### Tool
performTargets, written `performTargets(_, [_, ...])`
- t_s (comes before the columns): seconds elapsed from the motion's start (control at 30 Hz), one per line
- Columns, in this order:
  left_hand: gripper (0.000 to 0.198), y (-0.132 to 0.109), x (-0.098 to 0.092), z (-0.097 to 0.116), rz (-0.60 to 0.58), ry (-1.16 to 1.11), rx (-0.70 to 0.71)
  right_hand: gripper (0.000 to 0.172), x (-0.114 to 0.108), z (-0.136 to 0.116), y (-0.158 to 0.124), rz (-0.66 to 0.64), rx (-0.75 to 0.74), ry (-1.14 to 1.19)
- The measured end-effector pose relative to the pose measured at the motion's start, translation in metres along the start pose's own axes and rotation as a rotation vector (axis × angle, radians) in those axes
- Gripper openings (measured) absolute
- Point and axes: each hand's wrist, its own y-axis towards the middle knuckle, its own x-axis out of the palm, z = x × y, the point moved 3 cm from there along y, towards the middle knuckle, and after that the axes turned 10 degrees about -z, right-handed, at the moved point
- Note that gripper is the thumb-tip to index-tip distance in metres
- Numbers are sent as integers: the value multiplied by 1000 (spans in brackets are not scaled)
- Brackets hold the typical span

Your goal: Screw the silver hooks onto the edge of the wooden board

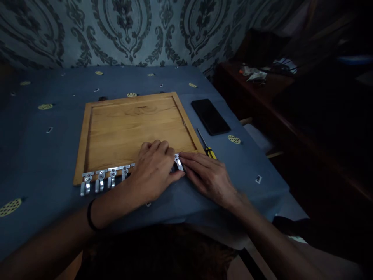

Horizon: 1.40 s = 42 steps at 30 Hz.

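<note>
On the blue-clothed bench (43, 155), both hands meet at the near edge of the wooden board (131, 124). The left hand (154, 171) lies curled, palm down, over the row of metal hooks (100, 181) (whether it grips one I cannot tell); the right hand (210, 177) lies flat, fingers stretched, touching the end hook (178, 162). A screwdriver (210, 152) lies just beside.

Shiny metal hooks (100, 181), smooth varnished wooden board (131, 128), matt blue cloth (37, 155)

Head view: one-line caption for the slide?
Left hand and right hand meet at a metal hook on a wooden board's near edge, beside four more hooks; phone and screwdriver lie alongside.
</note>
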Motion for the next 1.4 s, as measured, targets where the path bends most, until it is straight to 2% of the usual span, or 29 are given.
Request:
performTargets(0.13, [39, 0, 1, -1, -15, -5, -5, 26, -3, -1, 1, -7, -8, 5])
performTargets(0.27, [39, 0, 1, -1, 24, -19, 4, 30, -2, -1, 0, -26, 0, 17])
performTargets(0.63, [38, -2, 3, -2, 81, 19, 42, 20, 0, -1, -1, -17, -25, -75])
performTargets(0.83, [38, -5, -2, -1, 19, 13, 33, 18, 0, -1, -1, -33, -21, -91])
performTargets(1.0, [35, -15, -15, -11, 48, -7, 10, 20, 0, -2, -1, -47, -18, -83])
performTargets(1.1, [30, -29, -27, -35, 97, -39, -50, 21, 1, -1, -1, -57, -16, -86])
performTargets(1.17, [29, -41, -34, -61, 175, -118, -74, 21, 2, -1, -1, -58, -20, -92])
performTargets(1.3, [26, -67, -34, -138, 301, -343, -191, 21, 2, 0, -2, -19, -50, -100])
performTargets(1.4, [22, -86, -27, -206, 415, -505, -435, 25, 3, 3, -4, 7, -64, -130])
